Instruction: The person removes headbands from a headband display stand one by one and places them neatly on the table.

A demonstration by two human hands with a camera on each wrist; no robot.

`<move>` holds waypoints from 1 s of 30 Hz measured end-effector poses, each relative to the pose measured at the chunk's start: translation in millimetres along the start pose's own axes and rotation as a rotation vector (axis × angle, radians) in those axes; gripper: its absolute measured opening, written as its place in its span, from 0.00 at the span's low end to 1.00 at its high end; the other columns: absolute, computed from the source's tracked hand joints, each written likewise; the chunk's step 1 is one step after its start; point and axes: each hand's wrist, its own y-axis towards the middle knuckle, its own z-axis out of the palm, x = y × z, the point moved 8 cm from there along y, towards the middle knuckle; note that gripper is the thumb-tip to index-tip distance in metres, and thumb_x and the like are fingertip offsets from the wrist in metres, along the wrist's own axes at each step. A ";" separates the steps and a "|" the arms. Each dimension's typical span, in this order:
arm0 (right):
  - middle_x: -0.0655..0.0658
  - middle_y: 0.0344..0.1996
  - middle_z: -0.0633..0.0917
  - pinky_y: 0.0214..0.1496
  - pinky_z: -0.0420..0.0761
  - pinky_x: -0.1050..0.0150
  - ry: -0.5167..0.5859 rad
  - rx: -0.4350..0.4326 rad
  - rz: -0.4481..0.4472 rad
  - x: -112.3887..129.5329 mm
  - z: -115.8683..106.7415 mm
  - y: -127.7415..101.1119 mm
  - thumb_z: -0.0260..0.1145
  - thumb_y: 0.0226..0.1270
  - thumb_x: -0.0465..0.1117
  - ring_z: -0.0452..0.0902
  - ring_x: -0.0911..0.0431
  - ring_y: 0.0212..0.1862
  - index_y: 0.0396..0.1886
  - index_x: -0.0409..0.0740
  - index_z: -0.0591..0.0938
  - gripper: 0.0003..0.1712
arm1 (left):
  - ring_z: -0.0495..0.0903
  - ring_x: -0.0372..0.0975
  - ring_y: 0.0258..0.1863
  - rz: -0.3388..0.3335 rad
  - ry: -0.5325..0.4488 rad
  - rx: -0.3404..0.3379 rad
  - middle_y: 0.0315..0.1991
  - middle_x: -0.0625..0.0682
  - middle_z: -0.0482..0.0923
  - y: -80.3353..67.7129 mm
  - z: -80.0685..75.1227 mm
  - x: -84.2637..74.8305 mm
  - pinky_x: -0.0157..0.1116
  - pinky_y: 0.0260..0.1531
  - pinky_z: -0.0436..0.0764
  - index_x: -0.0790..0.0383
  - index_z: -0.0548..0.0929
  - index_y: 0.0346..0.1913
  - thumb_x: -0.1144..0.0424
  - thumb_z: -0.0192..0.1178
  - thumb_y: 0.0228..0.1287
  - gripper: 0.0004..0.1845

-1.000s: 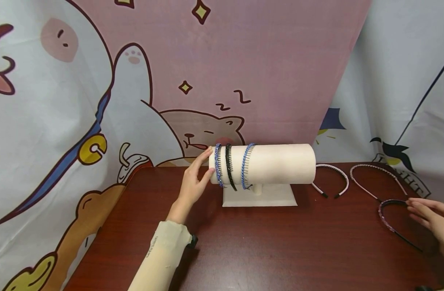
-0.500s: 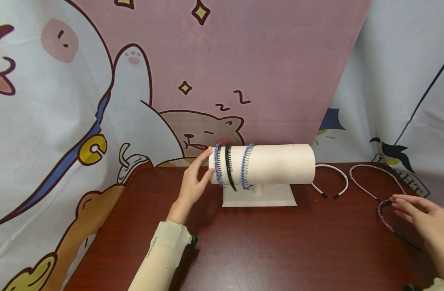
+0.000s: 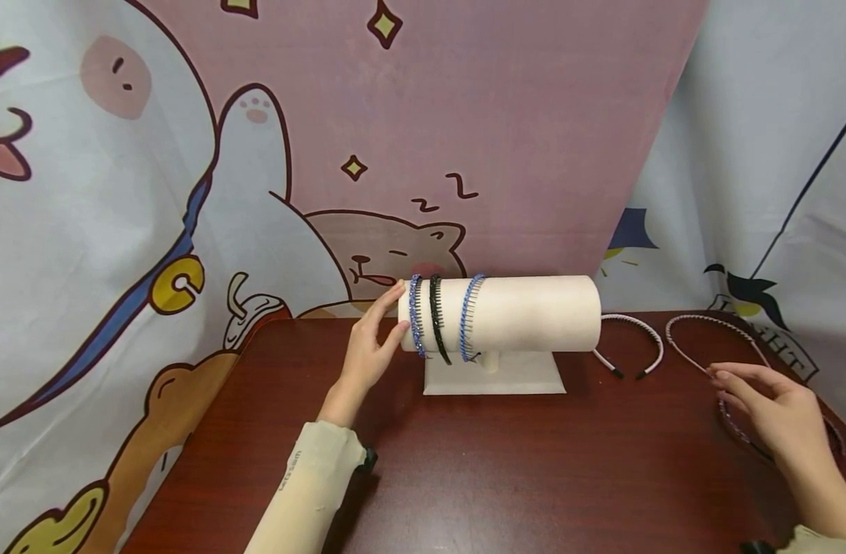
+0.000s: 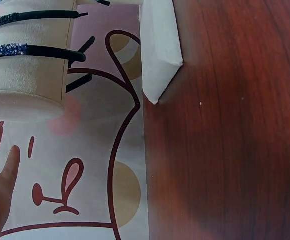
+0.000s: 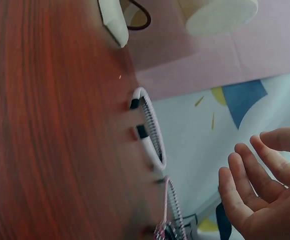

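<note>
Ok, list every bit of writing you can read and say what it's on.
"Z": small, on the pink backdrop.
"Z": larger, same backdrop.
"HT": on the white cloth at right; anything before it is unclear.
Left sleeve: dark lettering, too small and blurred to read.

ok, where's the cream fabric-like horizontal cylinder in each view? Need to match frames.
Head: cream cylinder sits slightly right of and below centre.
Left wrist: upper left corner, cut off by the frame.
Right wrist: top edge, right of centre, only one end showing.
Shared landmark: flat white base, in all three.
</note>
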 end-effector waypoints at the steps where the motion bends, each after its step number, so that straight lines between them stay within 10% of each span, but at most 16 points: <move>1: 0.75 0.32 0.83 0.31 0.81 0.81 -0.011 0.002 -0.010 3.5 2.2 -0.9 0.65 0.71 0.39 0.82 0.79 0.33 0.40 0.55 0.86 0.06 | 0.72 0.54 0.68 0.000 0.001 0.000 0.70 0.63 0.71 -0.1 0.0 -0.2 0.52 0.71 0.66 0.70 0.73 0.67 0.72 0.60 0.67 0.26; 30: 0.74 0.39 0.85 0.39 0.80 0.82 -0.140 0.183 -0.271 76.8 91.3 -23.0 0.64 0.72 0.40 0.82 0.78 0.39 0.50 0.35 0.83 0.14 | 0.73 0.53 0.68 0.004 0.002 0.004 0.70 0.62 0.70 -0.8 -0.2 1.8 0.51 0.70 0.67 0.69 0.73 0.68 0.72 0.60 0.67 0.26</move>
